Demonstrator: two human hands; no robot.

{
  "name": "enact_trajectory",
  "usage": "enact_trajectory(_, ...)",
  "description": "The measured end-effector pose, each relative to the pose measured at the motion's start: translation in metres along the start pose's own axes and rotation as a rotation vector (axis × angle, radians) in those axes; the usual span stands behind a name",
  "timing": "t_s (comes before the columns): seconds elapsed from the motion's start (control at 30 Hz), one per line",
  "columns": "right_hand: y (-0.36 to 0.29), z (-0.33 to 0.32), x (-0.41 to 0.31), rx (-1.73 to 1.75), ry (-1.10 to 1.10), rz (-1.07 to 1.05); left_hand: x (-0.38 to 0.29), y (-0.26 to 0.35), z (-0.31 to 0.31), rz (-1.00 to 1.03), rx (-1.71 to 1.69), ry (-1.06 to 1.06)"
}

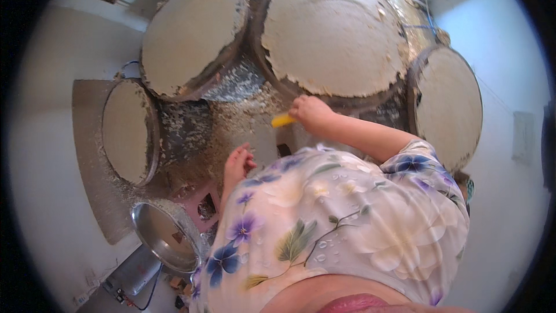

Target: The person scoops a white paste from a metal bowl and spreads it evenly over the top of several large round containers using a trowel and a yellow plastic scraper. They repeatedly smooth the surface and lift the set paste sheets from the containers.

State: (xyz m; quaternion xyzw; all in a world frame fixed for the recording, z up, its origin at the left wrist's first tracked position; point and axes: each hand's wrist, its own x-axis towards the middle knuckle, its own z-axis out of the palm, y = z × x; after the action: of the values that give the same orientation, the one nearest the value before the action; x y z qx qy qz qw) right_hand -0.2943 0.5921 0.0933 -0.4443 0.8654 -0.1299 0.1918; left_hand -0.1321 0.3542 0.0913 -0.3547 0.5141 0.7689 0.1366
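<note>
Ahead of me a large round griddle carries a thin, pale sheet of batter or flatbread with a ragged edge. My right hand is at the near rim of this griddle, fingers closed around a flat yellow tool, perhaps a scraper. The tool's tip points left, and the fist hides its other end. Low beside my body hangs my left hand, its fingers loosely bent and apart, with nothing visible in it. It is over the crumb-strewn floor, nearest to a pink plastic stool.
More round griddles with pale sheets stand at the upper left, far left and right. A metal basin holds pale liquid at lower left, near a metal cylinder. Walls flank both sides.
</note>
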Motion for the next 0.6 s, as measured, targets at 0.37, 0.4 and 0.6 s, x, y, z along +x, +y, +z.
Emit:
enact_trajectory(0.37,0.026,0.090,-0.044,-0.278,0.589,0.722,-0.022,0.008,-0.035,0.019,0.176,-0.117)
enact_trajectory(0.4,0.041,0.091,-0.055,-0.323,0.630,0.786,-0.020,0.012,-0.032,0.038,0.218,-0.133)
enact_trajectory(0.6,0.118,0.065,-0.167,-0.002,0.690,1.345,-0.010,0.033,0.001,0.115,0.362,-0.262)
